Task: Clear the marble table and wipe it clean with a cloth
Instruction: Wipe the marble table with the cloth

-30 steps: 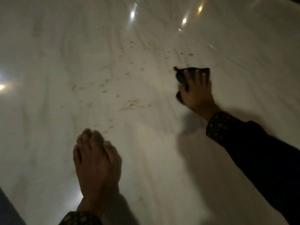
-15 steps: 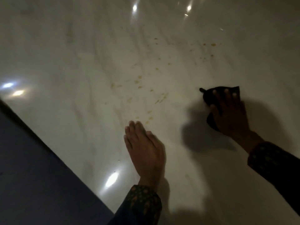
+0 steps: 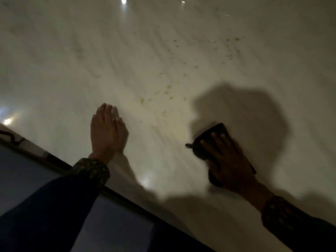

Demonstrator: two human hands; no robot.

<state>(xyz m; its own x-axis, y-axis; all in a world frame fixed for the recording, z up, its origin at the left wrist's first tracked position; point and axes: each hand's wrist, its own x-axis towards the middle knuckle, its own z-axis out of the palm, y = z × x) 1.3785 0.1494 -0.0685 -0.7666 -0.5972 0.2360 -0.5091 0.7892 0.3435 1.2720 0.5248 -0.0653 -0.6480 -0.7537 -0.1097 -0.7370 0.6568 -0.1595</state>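
At the near edge of the marble table [image 3: 60, 73], low in my view, I see a dark band running along the rim and a bluish surface below it. My left sleeve [image 3: 91, 170], dark with a small gold pattern at the cuff, crosses that edge. Just past it my left hand [image 3: 107, 131] lies flat on the marble, palm down, fingers straight and close together, gripping nothing.

To the right and at about the same depth, my right hand [image 3: 227, 160] presses palm down on a dark cloth [image 3: 216, 132]. The fingers are spread over the cloth rather than curled around it; folded cloth shows beyond the fingertips and at the left of the palm, where a small corner sticks out. A heavy shadow falls on the marble beyond and to the right of this hand.

Farther out, between and past the two hands, yellowish crumbs and spots [image 3: 169, 88] are scattered in a loose trail toward the upper right. The cloth lies near the closest of them, apart from them. At the far side, bright glints of light [image 3: 123, 0] reflect off the polished stone. I see no containers on the table.
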